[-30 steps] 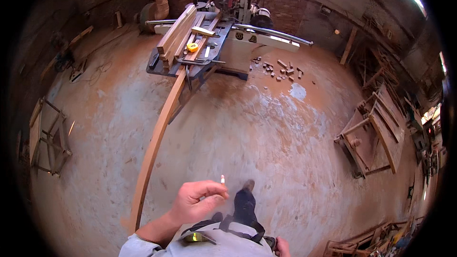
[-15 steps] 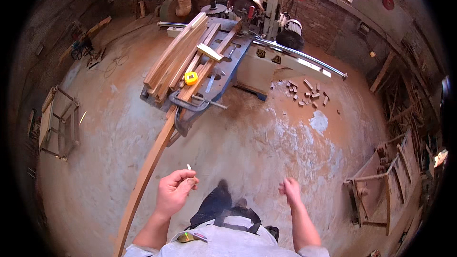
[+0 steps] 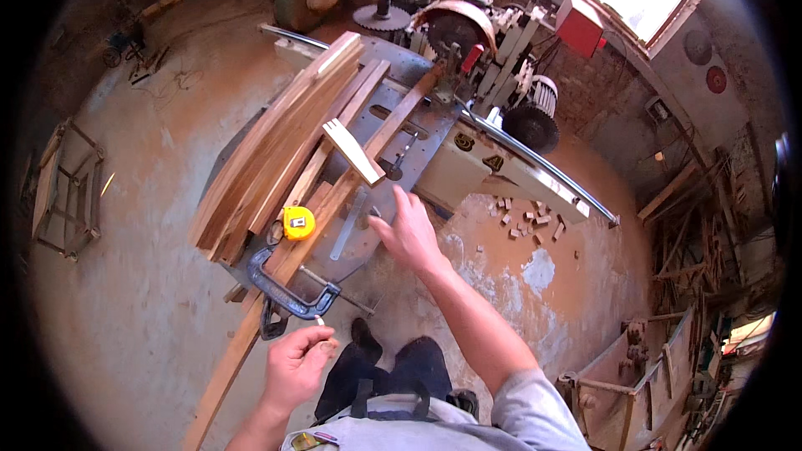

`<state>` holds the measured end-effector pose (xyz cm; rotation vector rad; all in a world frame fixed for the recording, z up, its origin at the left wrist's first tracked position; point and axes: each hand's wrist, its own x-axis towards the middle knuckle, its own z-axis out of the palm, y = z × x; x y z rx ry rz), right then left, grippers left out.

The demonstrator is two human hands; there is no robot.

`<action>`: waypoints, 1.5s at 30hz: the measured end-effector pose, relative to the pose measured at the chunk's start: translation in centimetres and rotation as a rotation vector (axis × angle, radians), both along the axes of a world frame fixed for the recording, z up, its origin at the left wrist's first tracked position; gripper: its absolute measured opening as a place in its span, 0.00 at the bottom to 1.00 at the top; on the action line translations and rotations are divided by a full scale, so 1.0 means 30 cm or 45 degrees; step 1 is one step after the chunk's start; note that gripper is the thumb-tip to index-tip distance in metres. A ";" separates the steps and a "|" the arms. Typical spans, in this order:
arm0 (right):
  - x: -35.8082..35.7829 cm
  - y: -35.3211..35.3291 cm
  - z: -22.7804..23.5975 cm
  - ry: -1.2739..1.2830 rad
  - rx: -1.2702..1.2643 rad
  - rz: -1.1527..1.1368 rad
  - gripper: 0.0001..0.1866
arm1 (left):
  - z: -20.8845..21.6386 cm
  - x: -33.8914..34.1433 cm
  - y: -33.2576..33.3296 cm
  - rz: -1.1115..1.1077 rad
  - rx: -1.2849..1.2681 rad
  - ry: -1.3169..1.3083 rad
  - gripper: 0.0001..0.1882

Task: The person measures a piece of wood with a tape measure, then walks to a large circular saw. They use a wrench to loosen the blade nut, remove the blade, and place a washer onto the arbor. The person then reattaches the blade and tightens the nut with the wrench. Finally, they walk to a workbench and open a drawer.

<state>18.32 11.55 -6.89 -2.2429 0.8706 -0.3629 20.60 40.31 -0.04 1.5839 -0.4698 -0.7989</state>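
Observation:
My left hand (image 3: pixel 294 372) is closed on a small white stick that looks like a cigarette (image 3: pixel 320 322), just below the clamp. My right hand (image 3: pixel 409 235) reaches over the machine table's near edge, fingers apart and empty. By its thumb lies a small dark object (image 3: pixel 375 211), too small to name. A steel ruler (image 3: pixel 347 225) lies left of it. Farther up, a short wooden piece with a notched end (image 3: pixel 354 152) rests across a long board (image 3: pixel 334 198). A yellow tape measure (image 3: pixel 298 224) sits near the G-clamp (image 3: pixel 288 297), which grips the board at the table's edge.
Long wooden strips (image 3: pixel 280 129) are stacked on the table's left. Behind stand a saw blade (image 3: pixel 381 17), motors (image 3: pixel 535 113) and a red box (image 3: pixel 580 25). Wood offcuts (image 3: pixel 526 224) litter the floor at right, beyond which stands a wooden cart (image 3: pixel 622 388).
I have come closer to the machine table. My right hand has moved up and forward from my side to over the table edge, its fingers spreading. My left hand still holds the white stick.

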 end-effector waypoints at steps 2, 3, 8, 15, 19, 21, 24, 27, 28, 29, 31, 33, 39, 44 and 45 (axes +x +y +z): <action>0.125 -0.090 0.017 0.099 -0.124 0.043 0.41 | -0.008 0.021 -0.058 0.101 0.029 0.004 0.08; 0.180 -0.138 -0.012 0.094 -0.175 0.080 0.44 | -0.013 0.032 -0.086 0.156 0.044 0.044 0.09; 0.362 -0.272 -0.059 0.259 -0.291 0.252 0.39 | -0.030 0.053 -0.261 0.367 0.101 0.064 0.09; 0.440 -0.483 -0.197 0.288 0.222 0.482 0.21 | -0.115 0.092 -0.630 0.650 0.282 -0.144 0.11; 0.449 -0.527 -0.136 0.368 0.335 0.508 0.24 | -0.232 0.226 -0.869 0.619 0.499 -0.937 0.23; 0.454 -0.510 -0.173 0.389 0.365 0.568 0.25 | -0.270 0.255 -0.948 0.688 0.486 -0.682 0.30; 0.439 -0.548 -0.221 0.286 1.048 0.680 0.20 | -0.299 0.264 -1.046 0.753 0.541 -0.704 0.33; 0.320 -0.584 -0.192 0.218 1.677 0.722 0.17 | -0.273 0.222 -1.064 0.804 0.567 -0.767 0.38; 0.287 -0.541 -0.135 0.171 1.654 0.807 0.18 | -0.259 0.195 -1.030 0.844 0.485 -0.622 0.38; 0.246 -0.514 -0.064 0.097 1.623 0.867 0.19 | -0.238 0.163 -1.003 0.858 0.378 -0.489 0.39; 0.175 -0.449 -0.112 0.031 1.706 1.001 0.23 | -0.179 0.118 -0.954 0.913 0.304 -0.397 0.36; 0.147 -0.368 -0.041 0.036 1.748 1.032 0.23 | -0.139 0.089 -0.873 0.943 0.424 -0.665 0.35; 0.287 -0.425 0.006 0.043 0.652 1.302 0.22 | -0.042 0.142 -0.478 1.334 0.226 -0.711 0.32; 0.402 -0.718 -0.142 0.205 -0.079 0.883 0.25 | 0.055 0.288 -0.042 1.525 0.586 -0.730 0.31; 0.406 -0.741 -0.149 0.264 -0.308 0.893 0.26 | 0.032 0.325 0.033 1.529 0.642 -0.812 0.30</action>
